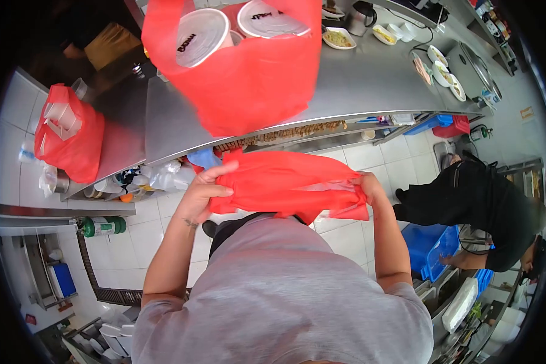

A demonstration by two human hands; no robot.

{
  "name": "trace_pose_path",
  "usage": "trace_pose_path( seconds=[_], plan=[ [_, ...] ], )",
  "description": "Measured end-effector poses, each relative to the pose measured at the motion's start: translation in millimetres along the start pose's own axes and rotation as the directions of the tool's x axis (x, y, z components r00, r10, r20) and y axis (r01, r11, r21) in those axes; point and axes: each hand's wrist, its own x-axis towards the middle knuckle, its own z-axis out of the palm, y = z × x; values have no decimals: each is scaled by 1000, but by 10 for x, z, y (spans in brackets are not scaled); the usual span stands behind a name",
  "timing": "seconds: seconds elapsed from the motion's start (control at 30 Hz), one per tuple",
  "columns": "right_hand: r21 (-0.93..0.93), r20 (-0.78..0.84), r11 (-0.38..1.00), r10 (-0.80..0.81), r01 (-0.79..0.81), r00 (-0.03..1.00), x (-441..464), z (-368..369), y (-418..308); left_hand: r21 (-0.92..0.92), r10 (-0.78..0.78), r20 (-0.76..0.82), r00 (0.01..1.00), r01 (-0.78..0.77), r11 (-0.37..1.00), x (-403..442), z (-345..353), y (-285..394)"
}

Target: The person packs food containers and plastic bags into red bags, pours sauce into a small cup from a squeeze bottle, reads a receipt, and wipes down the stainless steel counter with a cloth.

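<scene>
A red bag [285, 182], flattened and stretched sideways, hangs between my two hands in front of my body. My left hand [203, 193] grips its left end, with the fingertips slightly blurred. At the opposite end, my right hand [373, 189] is closed on the bag's edge. Just beyond, a large red bag [255, 85] stands on the steel counter. Inside it are white tubs with lids [203, 39] that carry black handwriting. Another red bag [70, 133], filled with white packages, stands farther left on the counter.
The steel counter [358, 85] runs across ahead, with food bowls [338, 39] and a metal jug [361, 17]. A shelf below holds plastic bags [170, 176]. A person in black [467, 200] bends over a blue bin [431, 249] on the right. A green cylinder [103, 226] lies left.
</scene>
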Motion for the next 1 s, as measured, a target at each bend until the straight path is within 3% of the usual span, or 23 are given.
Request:
trace_pose_path(
  seconds=[0.03, 0.07, 0.1, 0.13, 0.17, 0.23, 0.3, 0.37, 0.4, 0.47, 0.5, 0.6, 0.63, 0.73, 0.77, 0.83, 0.87, 0.97, 1.0],
  plan=[
    [-46, 41, 999, 3, -1, 999, -20, 115, -50, 370, -5, -67, 998, 30, 928, 46, -324, -103],
    [-87, 83, 996, 5, 2, 997, -45, 258, -123, 688, 14, -133, 991, 83, 721, 68, -508, -122],
    [-361, 128, 932, 9, 38, 992, -115, 422, -316, 871, 267, -191, 945, 38, 489, 2, -446, -93],
    [-517, 157, 807, -238, 285, 959, -206, 594, -501, 853, 272, -226, 935, 55, 519, -37, -547, -37],
    [-642, 223, 597, -454, 481, 863, -333, 779, -695, 832, 270, -260, 927, 74, 550, -96, -713, 33],
    [-435, 229, 499, -743, 749, 628, -683, 1245, -1304, 801, 208, -350, 913, 176, 573, -127, -817, 224],
    [-351, 259, 185, -923, 918, 285, -952, 1684, -1847, 771, 98, -457, 884, 340, 538, -180, -732, 688],
    [-380, 269, 42, -951, 924, 154, -1081, 2081, -2229, 880, 315, -323, 892, 162, 446, -121, -744, 958],
    [-434, 232, 61, -956, 899, 177, -1056, 2293, -2355, 922, 414, -237, 879, 69, 381, -71, -726, 1120],
    [-541, 150, 108, -963, 834, 222, -973, 2675, -2597, 934, 358, -331, 873, 250, 254, 6, -445, 1679],
    [-610, 192, 71, -953, 789, 235, -854, 2788, -2658, 923, 334, -380, 863, 334, 190, 39, -318, 1915],
    [-701, 301, 75, -870, 709, 390, -567, 2983, -2676, 966, 224, -257, 940, 244, 85, 147, -264, 2346],
    [-712, 296, 183, -797, 678, 526, -377, 2936, -2629, 1000, 275, -11, 961, 17, -20, 228, -527, 2297],
    [-678, 253, 529, -484, 510, 838, -163, 2948, -2569, 979, 216, 165, 962, -185, 79, 463, -1014, 2264],
    [-542, 171, 725, -399, 424, 901, -199, 3013, -2517, 981, 122, 55, 991, -76, 179, 503, -1101, 2286],
    [-240, 152, 929, -251, 282, 956, -203, 3115, -2561, 958, 108, 174, 979, -194, 212, 620, -1336, 2281],
    [-71, 165, 979, -177, 191, 970, -210, 3168, -2577, 941, 99, 229, 968, -247, 233, 664, -1444, 2277],
    [-2, 76, 979, -205, 206, 976, -248, 3308, -2633, 946, -50, 145, 988, -124, 299, 767, -1650, 2319],
    [13, 53, 976, -219, 219, 974, -262, 3359, -2631, 946, -22, 162, 987, -149, 289, 799, -1745, 2292]
  ],
)
